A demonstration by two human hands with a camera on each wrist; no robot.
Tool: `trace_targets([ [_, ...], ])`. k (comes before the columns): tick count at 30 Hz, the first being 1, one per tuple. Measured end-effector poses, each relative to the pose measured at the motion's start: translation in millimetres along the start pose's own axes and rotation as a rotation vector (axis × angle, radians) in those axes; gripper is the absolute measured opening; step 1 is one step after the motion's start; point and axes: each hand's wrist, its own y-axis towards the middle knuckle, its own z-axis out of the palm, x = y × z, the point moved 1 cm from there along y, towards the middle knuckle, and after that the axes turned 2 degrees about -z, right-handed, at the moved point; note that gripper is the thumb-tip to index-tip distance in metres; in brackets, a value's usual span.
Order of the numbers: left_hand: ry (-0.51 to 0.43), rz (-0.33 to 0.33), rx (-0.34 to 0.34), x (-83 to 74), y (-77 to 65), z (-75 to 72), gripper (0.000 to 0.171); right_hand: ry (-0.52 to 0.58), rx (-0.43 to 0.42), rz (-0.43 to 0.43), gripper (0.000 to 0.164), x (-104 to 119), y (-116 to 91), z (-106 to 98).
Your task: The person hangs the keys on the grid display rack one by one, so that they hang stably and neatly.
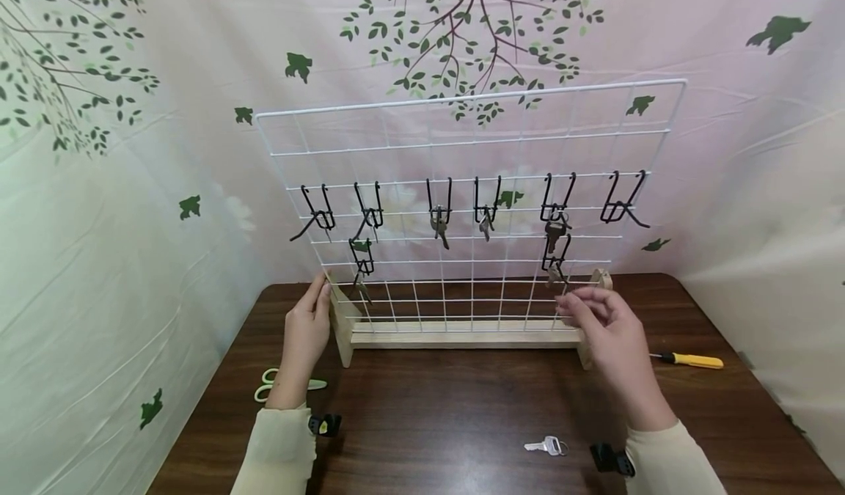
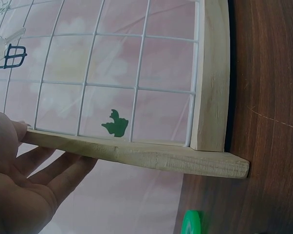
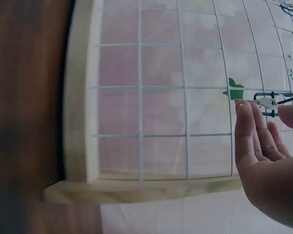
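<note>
A white wire grid rack [image 1: 472,143] stands in a wooden frame [image 1: 462,339] on the table. My left hand [image 1: 309,319] grips the frame's left side post [image 2: 137,155], thumb in front and fingers behind. My right hand [image 1: 614,334] is at the lower right, its fingers extended beside a key [image 3: 268,103] that hangs on the lower right black hook [image 1: 556,253]. In the right wrist view, thumb and fingertips stand apart around that key; whether they touch it is unclear. More keys hang from other hooks, among them a dark key [image 1: 556,237] just above.
A loose silver key [image 1: 548,446] with a ring lies on the table at front right. A yellow-handled screwdriver [image 1: 698,361] lies right of the rack, and green scissors [image 1: 318,384] lie partly behind my left wrist. Patterned cloth [image 1: 198,150] hangs behind and at the sides.
</note>
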Motion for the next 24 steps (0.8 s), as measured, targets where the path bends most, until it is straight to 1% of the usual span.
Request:
trace_targets([
  [4,-0.001,0.009,-0.009,-0.4,-0.4,0.8,0.050,0.000,-0.008,0.089,0.041,-13.4,-21.0,-0.2],
  [6,-0.001,0.017,-0.016,-0.6,-0.7,1.1,0.049,-0.029,-0.017,0.147,0.044,-21.1,-33.1,-0.7],
  [8,0.001,0.022,-0.025,-0.5,-1.1,1.2,0.049,-0.080,-0.012,0.205,0.050,-28.5,-44.7,-1.7],
  [10,0.001,0.025,-0.034,-0.2,-0.9,0.9,0.048,-0.145,0.016,0.269,0.059,-35.4,-54.6,-3.4],
  [12,-0.001,0.025,-0.038,0.7,-0.6,0.3,0.048,-0.185,0.057,0.328,0.068,-42.0,-62.6,-4.0],
  [15,-0.004,0.023,-0.033,1.2,0.4,-0.4,0.049,-0.206,0.118,0.398,0.075,-51.1,-72.7,-2.1],
  [18,-0.004,0.027,-0.025,0.9,0.6,-0.4,0.050,-0.190,0.158,0.469,0.074,-60.0,-82.1,2.8],
  [22,-0.004,0.028,-0.019,0.5,0.4,0.3,0.050,-0.158,0.197,0.543,0.069,-69.7,-91.9,7.2],
  [24,-0.005,0.023,-0.015,0.4,-0.1,0.6,0.050,-0.149,0.244,0.558,0.067,-73.4,-96.1,6.9],
])
